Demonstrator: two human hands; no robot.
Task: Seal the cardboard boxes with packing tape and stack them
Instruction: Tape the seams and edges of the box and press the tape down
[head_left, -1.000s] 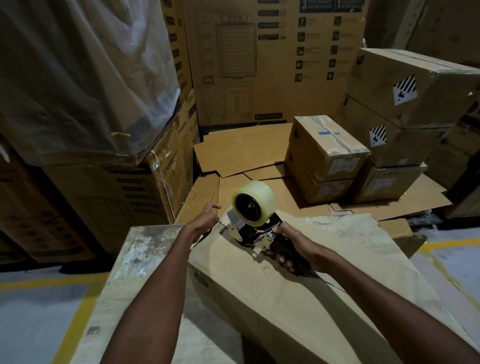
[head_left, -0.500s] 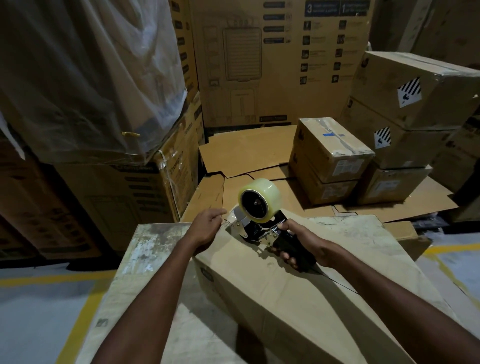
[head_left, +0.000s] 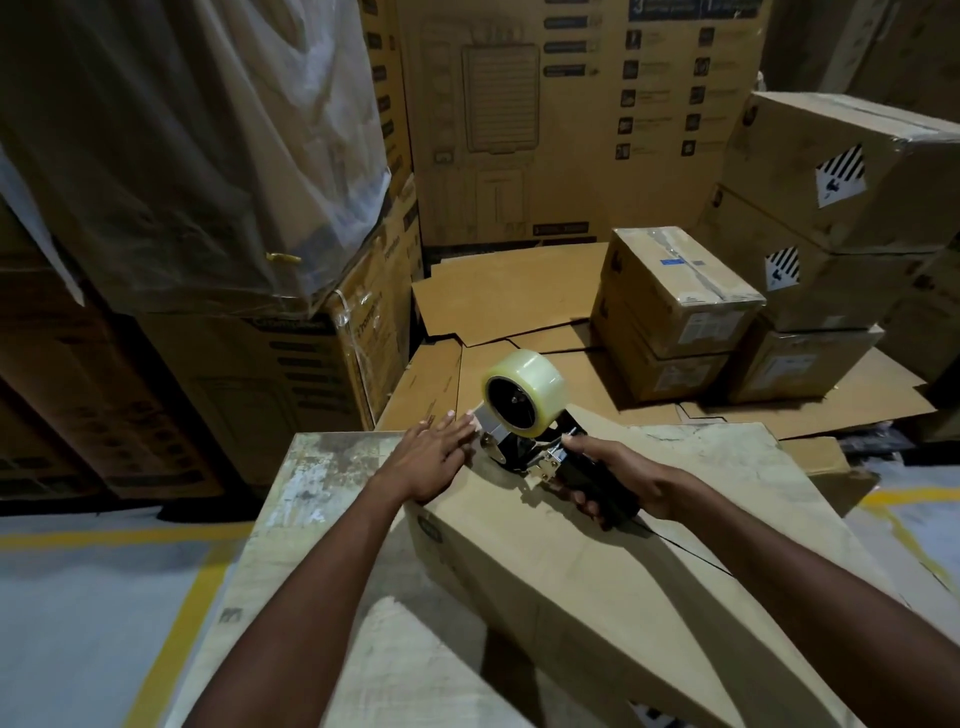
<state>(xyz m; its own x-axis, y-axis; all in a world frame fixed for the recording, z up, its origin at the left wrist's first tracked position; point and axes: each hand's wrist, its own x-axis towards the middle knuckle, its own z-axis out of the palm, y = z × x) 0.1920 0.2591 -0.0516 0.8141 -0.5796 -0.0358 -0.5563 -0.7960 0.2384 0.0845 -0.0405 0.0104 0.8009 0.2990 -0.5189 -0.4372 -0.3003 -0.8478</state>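
The cardboard box (head_left: 597, 582) lies slantwise on a worn, pale worktop (head_left: 311, 478), its long top face running from the near right towards the far left. At the far end of that face stands a black tape dispenser (head_left: 524, 452) carrying a fat roll of clear packing tape (head_left: 524, 389), with its front end down on the cardboard. The right hand (head_left: 623, 483) has its fingers wrapped round the dispenser's handle, the thumb lying forward along the top. The left hand (head_left: 431, 457) lies flat on the far corner of the box with its fingers straight and together, the fingertips just beside the dispenser's front plate; it holds nothing. A thin dark seam (head_left: 685, 551) runs along the box top behind the right hand.

Beyond the worktop, flattened cardboard sheets (head_left: 509, 296) cover the floor. On them stand two small taped boxes (head_left: 675, 301), one stacked on the other, and just right of these a taller stack of larger cartons (head_left: 810, 156) with striped diamond labels. A big printed carton (head_left: 545, 130) stands upright at the back, and a plastic-wrapped load (head_left: 182, 145) looms at the left. Yellow lines (head_left: 171, 623) mark the grey floor.
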